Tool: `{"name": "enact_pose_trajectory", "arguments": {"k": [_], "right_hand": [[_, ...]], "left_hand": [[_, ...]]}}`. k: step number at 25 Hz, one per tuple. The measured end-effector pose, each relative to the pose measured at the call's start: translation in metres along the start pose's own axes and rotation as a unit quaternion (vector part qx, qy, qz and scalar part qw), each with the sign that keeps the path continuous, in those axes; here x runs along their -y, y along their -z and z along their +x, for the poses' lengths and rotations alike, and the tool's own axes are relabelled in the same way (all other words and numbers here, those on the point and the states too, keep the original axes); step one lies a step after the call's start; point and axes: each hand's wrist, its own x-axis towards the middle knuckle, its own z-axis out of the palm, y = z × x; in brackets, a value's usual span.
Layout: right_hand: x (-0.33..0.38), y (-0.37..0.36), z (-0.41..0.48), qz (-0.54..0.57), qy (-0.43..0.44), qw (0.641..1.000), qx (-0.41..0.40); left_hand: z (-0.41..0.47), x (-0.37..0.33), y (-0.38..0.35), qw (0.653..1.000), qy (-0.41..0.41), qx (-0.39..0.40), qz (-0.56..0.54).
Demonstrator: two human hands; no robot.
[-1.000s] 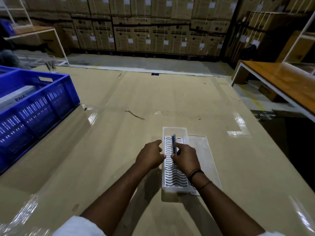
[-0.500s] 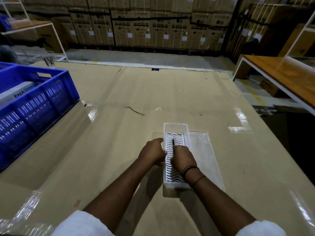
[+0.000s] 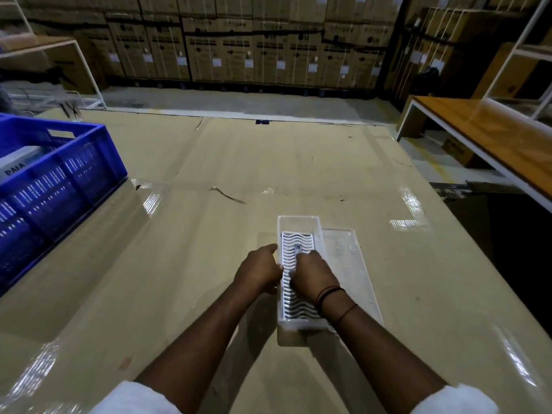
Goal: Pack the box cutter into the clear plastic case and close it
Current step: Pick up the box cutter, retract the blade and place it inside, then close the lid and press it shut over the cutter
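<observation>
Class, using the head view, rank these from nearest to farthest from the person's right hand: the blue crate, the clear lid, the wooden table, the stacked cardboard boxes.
From the right hand:
1. Clear lid, lying flat just to its right.
2. Blue crate, far left, and wooden table, far right: too close to call.
3. Stacked cardboard boxes, along the back wall.

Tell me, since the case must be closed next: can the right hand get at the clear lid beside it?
Probably yes. The clear lid lies flat and uncovered just right of the case, nothing on it, though the right hand is busy pressing the box cutter in.
</observation>
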Motion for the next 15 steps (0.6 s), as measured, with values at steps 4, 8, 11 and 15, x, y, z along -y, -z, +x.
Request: {"name": "enact_pose_trajectory", "arguments": {"k": [4, 8, 11, 15], "right_hand": [[-0.036, 0.03, -0.005, 0.112, 0.009, 0.977, -0.181], [-0.089, 0.043, -0.005, 0.053, -0.183, 0.975, -0.117], [-0.108, 0.036, -0.01, 0.006, -0.275, 0.961, -0.029], [-0.113, 0.021, -0.01, 0.012, -0.283, 0.959, 0.001]], "left_hand": [[0.002, 0.002, 0.0, 1.0, -0.007, -0.011, 0.022], [0.005, 0.004, -0.002, 0.999, -0.002, -0.023, 0.026], [0.004, 0.004, -0.003, 1.0, 0.008, -0.02, 0.008], [0.003, 0.004, -0.003, 1.0, 0.016, -0.02, -0.003]]}}
